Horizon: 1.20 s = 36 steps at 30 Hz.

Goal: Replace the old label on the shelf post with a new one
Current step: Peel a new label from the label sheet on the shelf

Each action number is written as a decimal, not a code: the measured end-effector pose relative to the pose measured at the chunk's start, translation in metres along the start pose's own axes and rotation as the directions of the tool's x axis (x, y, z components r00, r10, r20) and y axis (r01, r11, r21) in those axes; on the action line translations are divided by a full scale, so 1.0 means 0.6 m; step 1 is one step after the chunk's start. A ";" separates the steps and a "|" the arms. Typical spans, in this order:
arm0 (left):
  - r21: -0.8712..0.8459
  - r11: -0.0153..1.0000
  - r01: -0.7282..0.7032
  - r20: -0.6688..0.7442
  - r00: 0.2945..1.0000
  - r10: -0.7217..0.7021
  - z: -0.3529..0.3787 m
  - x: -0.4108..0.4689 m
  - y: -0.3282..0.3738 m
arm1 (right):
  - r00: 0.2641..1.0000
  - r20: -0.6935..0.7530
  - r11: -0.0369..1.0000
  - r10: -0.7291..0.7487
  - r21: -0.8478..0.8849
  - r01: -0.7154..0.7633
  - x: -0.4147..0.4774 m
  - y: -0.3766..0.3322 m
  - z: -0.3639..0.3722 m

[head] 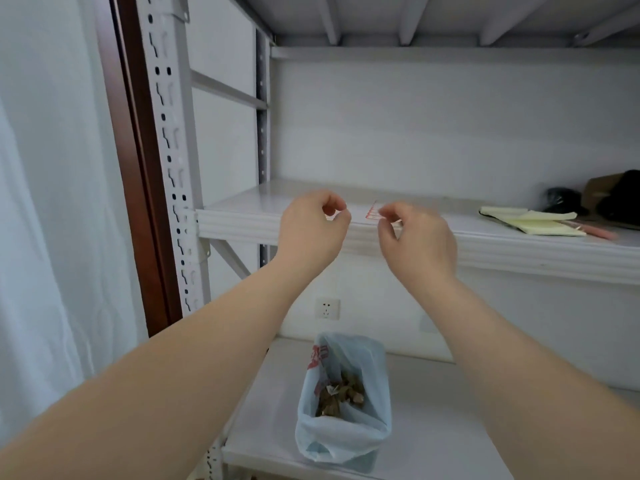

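Label (372, 213), thin red-lined paper, is pinched by right hand (420, 239); left hand (311, 230) curled, its hold unclear.

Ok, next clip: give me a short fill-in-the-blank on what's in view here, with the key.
1. The right hand pinches a small label with ____ edging.
2. The bag standing on the lower shelf is pale ____.
3. At the far right of the middle shelf lies a pale ____ notepad.
Missing words: red; blue; yellow.
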<state>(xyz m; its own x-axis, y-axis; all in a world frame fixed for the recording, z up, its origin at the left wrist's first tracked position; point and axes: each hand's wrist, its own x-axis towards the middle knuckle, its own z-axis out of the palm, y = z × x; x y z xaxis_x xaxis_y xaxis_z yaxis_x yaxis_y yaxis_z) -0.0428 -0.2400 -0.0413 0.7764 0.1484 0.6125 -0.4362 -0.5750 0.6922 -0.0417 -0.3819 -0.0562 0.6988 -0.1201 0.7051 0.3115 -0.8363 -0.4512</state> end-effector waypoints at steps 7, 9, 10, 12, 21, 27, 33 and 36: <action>0.209 0.973 -0.095 0.176 0.983 0.058 0.042 0.043 0.000 | 0.950 0.300 0.940 0.080 -0.340 0.029 0.046 0.065 -0.001; 0.236 0.967 -0.099 0.217 0.975 0.047 0.052 0.051 -0.003 | 0.925 0.352 0.920 0.140 -0.392 0.010 0.048 0.074 0.000; 0.243 0.965 -0.101 0.231 0.972 0.043 0.056 0.054 -0.006 | 0.928 0.347 0.920 0.134 -0.391 0.013 0.047 0.076 0.000; 0.248 0.964 -0.100 0.248 0.968 0.037 0.063 0.058 -0.013 | 0.953 0.293 0.941 0.077 -0.338 0.028 0.047 0.076 -0.001; 0.419 0.899 -0.130 0.342 0.939 -0.024 0.069 0.056 -0.016 | 0.956 0.286 0.975 0.058 -0.220 0.007 0.058 0.079 -0.018; 0.515 0.832 -0.205 0.465 0.883 -0.069 0.085 0.058 0.004 | 0.913 0.385 0.912 0.132 -0.407 0.040 0.065 0.083 -0.016; 0.441 0.844 -0.304 0.471 0.880 0.071 0.108 0.061 0.004 | 0.954 0.290 0.948 0.072 -0.317 0.025 0.057 0.090 -0.034; 0.416 0.834 -0.361 0.446 0.881 0.159 0.114 0.060 0.002 | 0.969 0.242 0.968 0.057 -0.250 0.005 0.056 0.089 -0.040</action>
<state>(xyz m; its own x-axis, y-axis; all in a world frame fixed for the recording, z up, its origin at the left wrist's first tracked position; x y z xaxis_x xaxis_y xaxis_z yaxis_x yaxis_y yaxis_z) 0.0159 -0.2901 -0.0445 0.8176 -0.3197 0.4789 -0.4550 -0.8684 0.1972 -0.0170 -0.4432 -0.0434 0.8507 -0.0348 0.5245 0.1445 -0.9439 -0.2969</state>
